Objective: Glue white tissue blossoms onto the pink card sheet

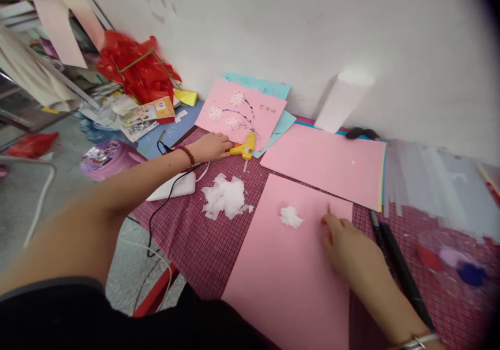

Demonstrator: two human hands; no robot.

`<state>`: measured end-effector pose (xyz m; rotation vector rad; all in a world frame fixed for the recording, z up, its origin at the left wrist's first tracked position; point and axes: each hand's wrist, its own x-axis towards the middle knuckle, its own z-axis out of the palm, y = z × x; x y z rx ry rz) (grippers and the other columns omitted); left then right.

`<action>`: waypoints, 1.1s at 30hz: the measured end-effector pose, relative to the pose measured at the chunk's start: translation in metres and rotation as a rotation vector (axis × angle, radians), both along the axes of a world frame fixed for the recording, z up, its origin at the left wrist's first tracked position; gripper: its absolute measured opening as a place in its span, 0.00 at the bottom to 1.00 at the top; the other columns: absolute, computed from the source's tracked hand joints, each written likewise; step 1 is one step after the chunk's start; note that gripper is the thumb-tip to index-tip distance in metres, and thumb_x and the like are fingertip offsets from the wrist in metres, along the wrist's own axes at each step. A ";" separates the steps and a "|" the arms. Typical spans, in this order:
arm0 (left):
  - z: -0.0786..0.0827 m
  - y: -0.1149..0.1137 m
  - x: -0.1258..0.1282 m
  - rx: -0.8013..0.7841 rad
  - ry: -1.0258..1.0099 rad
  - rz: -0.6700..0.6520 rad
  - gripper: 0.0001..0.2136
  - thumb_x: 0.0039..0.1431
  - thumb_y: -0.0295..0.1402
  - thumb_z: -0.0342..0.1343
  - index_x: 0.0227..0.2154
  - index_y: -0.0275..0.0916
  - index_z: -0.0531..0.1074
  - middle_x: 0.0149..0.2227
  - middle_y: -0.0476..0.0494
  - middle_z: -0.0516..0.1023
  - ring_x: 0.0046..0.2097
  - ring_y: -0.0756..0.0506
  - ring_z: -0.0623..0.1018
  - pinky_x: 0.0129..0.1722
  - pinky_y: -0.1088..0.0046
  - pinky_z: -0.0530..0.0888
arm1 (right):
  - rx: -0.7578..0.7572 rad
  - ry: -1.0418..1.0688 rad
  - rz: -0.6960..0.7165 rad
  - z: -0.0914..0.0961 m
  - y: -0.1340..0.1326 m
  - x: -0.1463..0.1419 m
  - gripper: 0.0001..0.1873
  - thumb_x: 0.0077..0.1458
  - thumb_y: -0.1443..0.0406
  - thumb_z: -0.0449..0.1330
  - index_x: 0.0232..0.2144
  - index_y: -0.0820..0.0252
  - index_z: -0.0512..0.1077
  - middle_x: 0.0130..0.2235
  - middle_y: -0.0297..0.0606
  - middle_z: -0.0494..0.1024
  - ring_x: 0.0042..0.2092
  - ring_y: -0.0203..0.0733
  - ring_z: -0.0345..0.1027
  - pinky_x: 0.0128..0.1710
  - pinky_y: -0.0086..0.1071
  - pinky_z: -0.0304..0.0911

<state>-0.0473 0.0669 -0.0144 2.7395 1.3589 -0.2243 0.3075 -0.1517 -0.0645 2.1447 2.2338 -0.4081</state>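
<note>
My left hand [212, 147] reaches across the table with its fingers stretched out. Its fingertips are at the near end of a yellow glue gun [246, 147], which lies below a pink card with white puffs [219, 97]; whether they touch it is hard to tell. Over the right side of a pink sheet of paper [285, 282], my right hand [347, 246] is closed in a pinch. A small thin tip shows at its fingers, too small to name. Left of that hand, a little clump of torn white tissue [290, 216] rests on the sheet.
A bigger pile of white tissue scraps [224, 198] lies on the checked tablecloth [203, 246]. Behind stands a pink paper stack [328, 162]. Black markers [402, 266] and a clear palette [453, 266] are at right. A black cable [156, 212] crosses a white box [172, 186].
</note>
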 end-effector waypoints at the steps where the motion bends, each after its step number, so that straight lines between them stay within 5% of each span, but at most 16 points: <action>1: 0.002 -0.009 0.002 0.044 -0.027 -0.004 0.12 0.59 0.36 0.51 0.40 0.35 0.71 0.40 0.37 0.73 0.42 0.44 0.69 0.43 0.69 0.64 | -0.003 0.092 -0.024 0.000 -0.001 0.003 0.14 0.54 0.69 0.49 0.41 0.62 0.70 0.38 0.49 0.76 0.35 0.50 0.73 0.31 0.37 0.62; 4: 0.012 -0.054 0.013 0.093 -0.163 -0.040 0.10 0.62 0.32 0.46 0.35 0.35 0.71 0.36 0.40 0.72 0.41 0.45 0.70 0.44 0.69 0.65 | -0.072 0.620 -0.197 0.001 -0.005 0.016 0.09 0.53 0.66 0.52 0.34 0.60 0.71 0.35 0.43 0.76 0.35 0.47 0.72 0.36 0.39 0.65; 7: 0.021 -0.108 0.023 -0.061 -0.349 -0.109 0.09 0.62 0.32 0.47 0.31 0.36 0.71 0.32 0.45 0.71 0.36 0.49 0.71 0.40 0.73 0.66 | -0.244 1.210 -0.456 0.002 -0.010 0.025 0.06 0.53 0.62 0.56 0.33 0.56 0.71 0.31 0.38 0.75 0.31 0.43 0.71 0.36 0.38 0.68; 11: 0.020 -0.147 0.027 -0.117 -0.348 -0.145 0.10 0.63 0.31 0.46 0.32 0.36 0.72 0.32 0.44 0.71 0.36 0.49 0.71 0.39 0.73 0.67 | -0.288 1.631 -0.652 -0.003 -0.014 0.024 0.09 0.44 0.65 0.66 0.32 0.50 0.74 0.32 0.33 0.75 0.32 0.37 0.72 0.38 0.31 0.70; 16: 0.014 -0.140 0.035 -0.091 -0.143 -0.236 0.15 0.56 0.24 0.52 0.46 0.40 0.71 0.52 0.37 0.68 0.54 0.40 0.67 0.52 0.59 0.64 | -0.163 1.851 -0.603 -0.013 -0.015 0.015 0.14 0.34 0.66 0.71 0.28 0.51 0.75 0.31 0.31 0.75 0.33 0.35 0.72 0.39 0.25 0.70; 21: 0.020 -0.133 0.053 -0.254 -0.122 -0.270 0.07 0.53 0.21 0.52 0.29 0.38 0.73 0.61 0.42 0.61 0.62 0.37 0.58 0.59 0.52 0.57 | -0.099 2.005 -0.584 -0.018 -0.016 0.015 0.14 0.34 0.64 0.72 0.28 0.49 0.74 0.30 0.29 0.74 0.32 0.33 0.70 0.38 0.26 0.70; 27: 0.047 -0.120 0.066 -0.463 -0.416 -0.146 0.05 0.57 0.26 0.51 0.29 0.36 0.71 0.54 0.40 0.67 0.56 0.44 0.66 0.57 0.62 0.61 | -0.030 2.065 -0.567 -0.018 -0.009 0.012 0.11 0.41 0.63 0.70 0.29 0.48 0.73 0.25 0.29 0.67 0.29 0.32 0.64 0.33 0.27 0.68; 33: 0.040 -0.097 0.100 -0.721 -0.626 0.104 0.05 0.56 0.32 0.53 0.29 0.35 0.70 0.27 0.51 0.70 0.29 0.54 0.69 0.31 0.77 0.67 | 0.072 1.939 -0.570 -0.015 -0.006 0.009 0.03 0.52 0.61 0.61 0.32 0.51 0.71 0.22 0.30 0.65 0.25 0.35 0.60 0.24 0.30 0.60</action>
